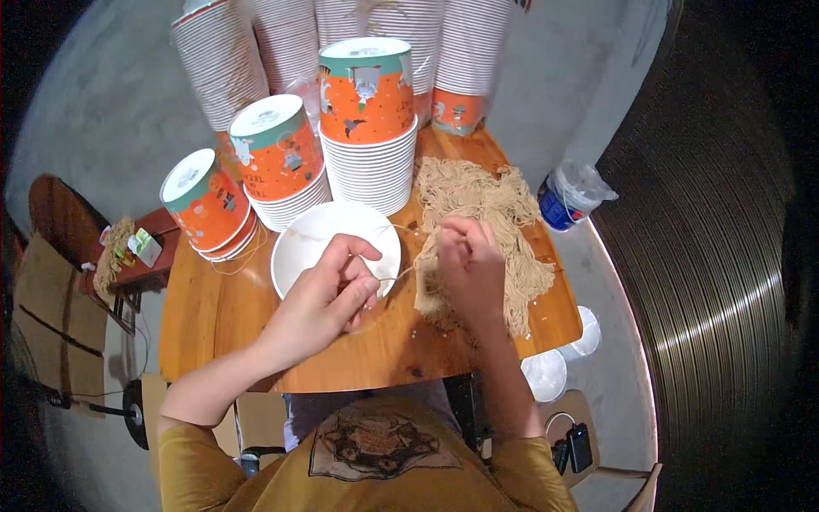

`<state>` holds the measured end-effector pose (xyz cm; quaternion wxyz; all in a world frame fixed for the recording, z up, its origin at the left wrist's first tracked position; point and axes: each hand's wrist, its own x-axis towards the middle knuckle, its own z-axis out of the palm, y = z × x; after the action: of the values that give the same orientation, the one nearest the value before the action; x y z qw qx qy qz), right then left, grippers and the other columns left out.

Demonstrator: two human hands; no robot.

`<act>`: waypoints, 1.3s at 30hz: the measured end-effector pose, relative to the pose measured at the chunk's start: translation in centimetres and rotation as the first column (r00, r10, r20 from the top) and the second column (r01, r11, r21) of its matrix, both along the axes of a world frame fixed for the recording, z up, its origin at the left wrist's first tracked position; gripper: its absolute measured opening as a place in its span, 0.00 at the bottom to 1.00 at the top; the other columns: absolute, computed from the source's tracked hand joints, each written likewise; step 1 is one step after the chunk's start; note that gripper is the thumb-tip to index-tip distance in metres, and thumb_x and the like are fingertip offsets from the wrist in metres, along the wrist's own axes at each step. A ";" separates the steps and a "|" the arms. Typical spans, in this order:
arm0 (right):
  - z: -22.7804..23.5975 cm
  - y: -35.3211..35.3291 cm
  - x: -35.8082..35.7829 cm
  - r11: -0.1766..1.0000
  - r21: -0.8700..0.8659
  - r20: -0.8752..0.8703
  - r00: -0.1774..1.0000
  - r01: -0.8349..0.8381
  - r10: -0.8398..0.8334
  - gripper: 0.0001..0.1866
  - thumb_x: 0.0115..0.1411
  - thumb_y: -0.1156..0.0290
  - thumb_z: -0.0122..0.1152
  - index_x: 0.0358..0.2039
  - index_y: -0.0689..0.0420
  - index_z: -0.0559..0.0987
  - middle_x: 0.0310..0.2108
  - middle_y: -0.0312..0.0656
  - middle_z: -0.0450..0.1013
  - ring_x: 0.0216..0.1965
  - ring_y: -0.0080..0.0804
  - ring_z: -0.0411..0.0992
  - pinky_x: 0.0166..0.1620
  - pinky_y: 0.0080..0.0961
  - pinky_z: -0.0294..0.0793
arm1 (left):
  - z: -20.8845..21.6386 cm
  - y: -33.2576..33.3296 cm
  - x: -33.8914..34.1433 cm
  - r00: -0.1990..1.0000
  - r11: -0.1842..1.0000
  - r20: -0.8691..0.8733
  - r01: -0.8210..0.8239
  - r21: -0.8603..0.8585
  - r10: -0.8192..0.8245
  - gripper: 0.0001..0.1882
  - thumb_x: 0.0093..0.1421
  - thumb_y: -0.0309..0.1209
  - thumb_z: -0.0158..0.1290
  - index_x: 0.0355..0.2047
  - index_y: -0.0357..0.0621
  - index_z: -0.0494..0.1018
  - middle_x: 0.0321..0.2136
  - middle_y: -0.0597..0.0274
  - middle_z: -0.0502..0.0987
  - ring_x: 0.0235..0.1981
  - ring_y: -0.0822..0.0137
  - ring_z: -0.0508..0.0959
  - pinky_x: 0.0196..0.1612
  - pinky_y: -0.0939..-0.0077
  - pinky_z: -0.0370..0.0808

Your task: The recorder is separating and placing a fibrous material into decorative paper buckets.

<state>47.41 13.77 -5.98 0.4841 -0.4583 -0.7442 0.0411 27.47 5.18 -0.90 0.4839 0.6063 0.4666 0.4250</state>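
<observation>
My left hand point(328, 294) is closed in a pinch at the near right rim of a white bowl point(294, 243), holding a thin beige string point(397, 277). To its right, my right hand point(469, 260) is also closed, its fingers pinched together, and the string runs across to it. Whatever else sits between the right fingertips is too small to make out. Under and beyond the right hand lies a large heap of beige strings point(482, 200), with tiny white bits scattered along its near edge on the wooden table point(367, 354).
Upturned orange-and-green paper tubs stand in a tall stack point(367, 107), a middle stack point(281, 162) and a short stack point(207, 205). Taller wrapped stacks point(465, 55) rise behind. A blue-and-white bucket point(565, 198) stands off the right edge, with white tubs point(544, 377) below.
</observation>
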 end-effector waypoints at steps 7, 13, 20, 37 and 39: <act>0.6 -3.6 -1.2 0.473 -0.222 -0.723 0.470 -0.853 0.507 0.15 0.62 0.78 0.53 0.49 0.60 0.71 0.33 0.35 0.71 0.30 0.16 0.69 0.34 0.18 0.71 | 0.2 1.3 1.1 0.989 0.982 -0.136 0.079 0.169 -0.056 0.11 0.66 0.24 0.44 0.47 0.42 0.58 0.21 0.66 0.69 0.19 0.77 0.68 0.20 0.82 0.63; 2.1 -4.0 -1.5 0.791 -0.204 -0.309 0.805 -0.577 0.507 0.04 0.55 0.77 0.61 0.32 0.59 0.78 0.23 0.33 0.68 0.25 0.21 0.68 0.31 0.19 0.67 | 0.3 1.3 0.5 0.993 0.996 -0.107 0.060 0.072 -0.052 0.11 0.66 0.25 0.45 0.46 0.42 0.57 0.21 0.66 0.69 0.19 0.78 0.68 0.21 0.82 0.64; 0.6 -5.0 -1.1 0.858 -0.248 -0.252 0.885 -0.450 0.391 0.04 0.53 0.76 0.63 0.31 0.57 0.78 0.28 0.34 0.70 0.28 0.22 0.66 0.30 0.18 0.64 | 0.4 1.0 1.3 0.988 0.994 -0.119 0.104 0.017 -0.101 0.07 0.65 0.24 0.41 0.44 0.43 0.58 0.20 0.67 0.63 0.19 0.75 0.70 0.25 0.79 0.69; -3.8 -6.3 -1.5 0.906 -0.346 -0.317 0.939 -0.244 0.132 0.06 0.54 0.71 0.62 0.31 0.56 0.75 0.26 0.41 0.71 0.27 0.35 0.73 0.30 0.29 0.73 | -0.8 0.6 -0.3 0.869 0.995 -0.493 0.083 0.058 -0.044 0.19 0.56 0.27 0.56 0.48 0.39 0.69 0.26 0.62 0.72 0.27 0.70 0.72 0.33 0.76 0.72; -3.8 -6.2 -1.6 0.941 -0.276 -0.223 0.965 -0.197 0.136 0.06 0.54 0.72 0.63 0.31 0.55 0.75 0.26 0.42 0.71 0.28 0.38 0.74 0.30 0.31 0.73 | -0.6 0.7 -0.4 0.857 0.997 -0.514 0.062 0.040 -0.033 0.20 0.55 0.25 0.55 0.49 0.39 0.69 0.26 0.63 0.72 0.27 0.72 0.72 0.33 0.77 0.72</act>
<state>45.79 7.54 -9.77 0.4775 -0.4542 -0.7132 0.2390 27.05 5.88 -1.50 0.3360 0.7216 0.5516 0.2491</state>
